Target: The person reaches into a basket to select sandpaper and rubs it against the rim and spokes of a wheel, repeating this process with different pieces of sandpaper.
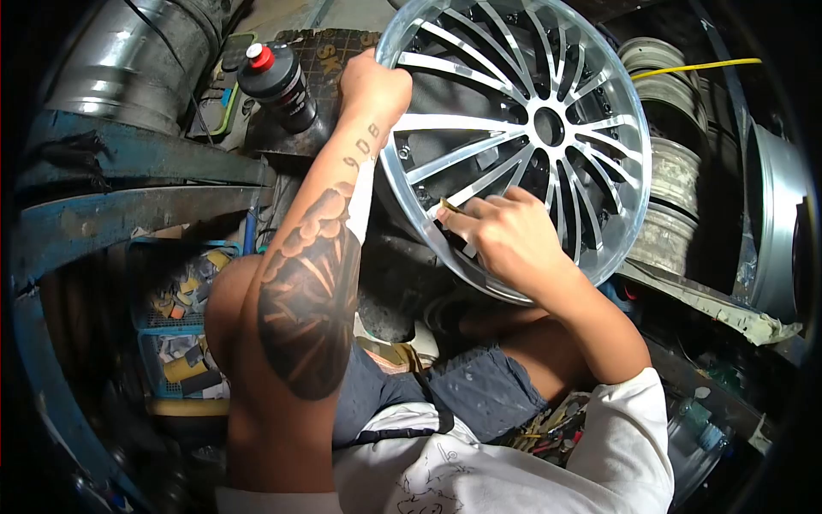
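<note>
A multi-spoke alloy wheel (462, 123) with bright silver spokes and dark recesses stands tilted in front of me. My left hand (377, 90) is closed around its upper left edge. My right hand (511, 236) is at the lower left of the wheel, its fingers pinching a small yellowish piece of sandpaper (448, 206) against the outer end of a spoke. Most of that piece is hidden by the fingers. Close to my left hand, a dark bottle (287, 94) with a red and white cap stands on a dark board.
Blue baskets (141, 332) with sandpaper scraps and small blocks sit at lower left. Blue metal beams (145, 206) run along the left. Stacked wheels (672, 176) stand at right, with a yellow hose (711, 65) above and another silver rim (777, 223) beyond them.
</note>
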`<state>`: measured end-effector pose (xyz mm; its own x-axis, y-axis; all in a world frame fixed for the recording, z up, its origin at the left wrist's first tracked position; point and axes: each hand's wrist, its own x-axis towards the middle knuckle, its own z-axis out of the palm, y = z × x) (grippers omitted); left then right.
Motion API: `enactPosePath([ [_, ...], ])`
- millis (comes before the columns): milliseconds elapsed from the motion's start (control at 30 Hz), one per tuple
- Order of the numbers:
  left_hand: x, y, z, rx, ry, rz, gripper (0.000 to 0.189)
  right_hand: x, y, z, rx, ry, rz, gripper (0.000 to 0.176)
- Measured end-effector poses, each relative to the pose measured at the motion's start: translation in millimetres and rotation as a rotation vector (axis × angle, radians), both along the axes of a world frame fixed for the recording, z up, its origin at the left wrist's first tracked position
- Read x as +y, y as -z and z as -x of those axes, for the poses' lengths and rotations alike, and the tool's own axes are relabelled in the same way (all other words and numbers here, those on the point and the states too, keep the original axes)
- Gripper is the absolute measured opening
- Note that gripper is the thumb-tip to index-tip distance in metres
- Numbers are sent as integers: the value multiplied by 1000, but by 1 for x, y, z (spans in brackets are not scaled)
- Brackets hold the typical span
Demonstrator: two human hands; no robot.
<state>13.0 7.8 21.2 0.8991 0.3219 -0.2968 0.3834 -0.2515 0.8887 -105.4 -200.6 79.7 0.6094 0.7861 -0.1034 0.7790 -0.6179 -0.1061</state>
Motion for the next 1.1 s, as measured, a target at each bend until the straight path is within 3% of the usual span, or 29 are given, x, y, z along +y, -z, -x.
enactPosePath([
  [600,-4,4,0,-47,-14,8,37,-2,4,8,-23,27,14,37],
  [700,-3,0,2,-38,-28,36,36,-8,-14,14,-38,60,122,45],
  [833,-1,5,0,-21,-1,-19,37,-7,-2,5,-142,2,-79,45],
  [933,1,-2,-2,-14,4,-29,36,-5,-4,14,-70,12,118,41],
  [1033,-1,0,0,3,11,-5,35,0,-9,9,-95,35,-12,40],
  [1100,-1,4,-1,-31,-5,47,35,-6,2,11,-54,4,65,42],
])
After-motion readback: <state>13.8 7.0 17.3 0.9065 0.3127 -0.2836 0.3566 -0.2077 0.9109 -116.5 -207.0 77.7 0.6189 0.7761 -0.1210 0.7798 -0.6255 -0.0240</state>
